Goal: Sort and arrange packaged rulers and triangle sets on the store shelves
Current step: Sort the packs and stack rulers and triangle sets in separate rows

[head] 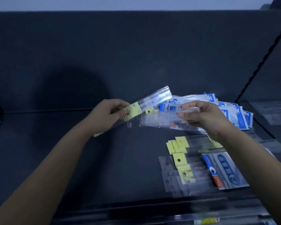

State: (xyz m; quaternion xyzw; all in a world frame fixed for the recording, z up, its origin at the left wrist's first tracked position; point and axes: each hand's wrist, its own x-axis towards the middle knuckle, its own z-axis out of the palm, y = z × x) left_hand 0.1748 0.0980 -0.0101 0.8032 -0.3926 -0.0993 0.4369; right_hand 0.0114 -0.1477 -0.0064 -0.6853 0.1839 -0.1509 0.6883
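Fingers (118, 103) of my left hand (107, 116) pinch a yellow-carded ruler pack (146, 103) and my right hand (204, 119) grips a clear bundle (161, 122) above the shelf (104, 151), right of centre; I judge sorting mid-step, next laying like with like.

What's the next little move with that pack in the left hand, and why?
Probably the left hand lays its yellow-tagged pack on the yellow-tagged pile near the shelf front: the tags match, unlike the blue packs behind.
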